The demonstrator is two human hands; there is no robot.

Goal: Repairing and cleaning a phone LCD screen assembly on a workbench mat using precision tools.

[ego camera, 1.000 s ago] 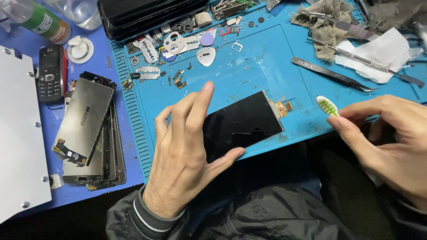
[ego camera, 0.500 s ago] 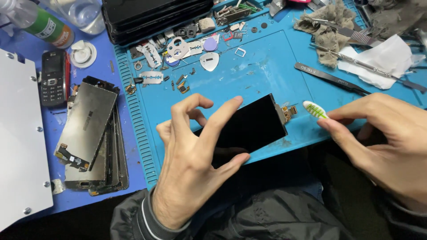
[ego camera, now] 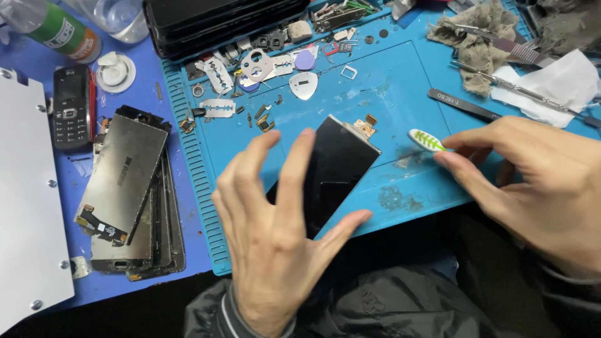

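Note:
My left hand (ego camera: 275, 231) holds a black phone screen panel (ego camera: 335, 169) by its near end, fingers spread over it and thumb at its right edge. The panel stands tilted over the blue work mat (ego camera: 388, 81), its gold connector end pointing away from me. My right hand (ego camera: 532, 181) pinches a small toothbrush; its white and green head (ego camera: 427, 139) is just right of the panel's far corner, above the mat.
A stack of screen panels (ego camera: 128, 188) lies at the left, beside an old keypad phone (ego camera: 70, 106). Small metal parts, picks and a razor blade (ego camera: 216, 111) litter the mat's far side. Tweezers (ego camera: 463, 103), rags and tissue lie at the right. A black tray (ego camera: 219, 22) sits behind.
My left hand has turned the panel from lying crosswise to pointing away from me. The brush head has stayed near its connector corner.

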